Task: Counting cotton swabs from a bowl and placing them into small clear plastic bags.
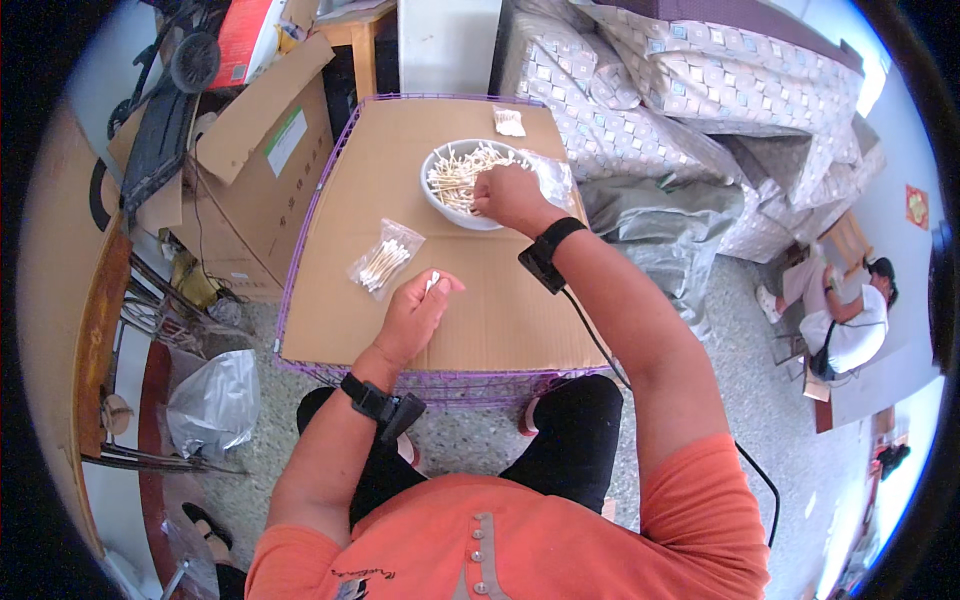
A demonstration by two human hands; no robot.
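A pale round bowl (436, 205) full of loose cotton swabs (458, 174) stands on a cardboard sheet. Over the bowl's right side is my right hand (508, 195), its fingers bent down and pinched at the swabs; what lies between the fingertips is hidden. Lower and to the left, my left hand (420, 312) is closed around cotton swabs, whose white tips (433, 280) poke out by the thumb. Just beyond it a clear plastic bag (386, 258) with cotton swabs inside lies flat on the cardboard.
The cardboard sheet (330, 320) tops a purple wire frame (450, 388) in front of my knees. Behind the bowl lie a small pack of swabs (509, 122) and clear plastic bags (552, 180). A large carton (255, 190) stands left, wrapped cushions (650, 130) right. Another person (850, 320) sits far right.
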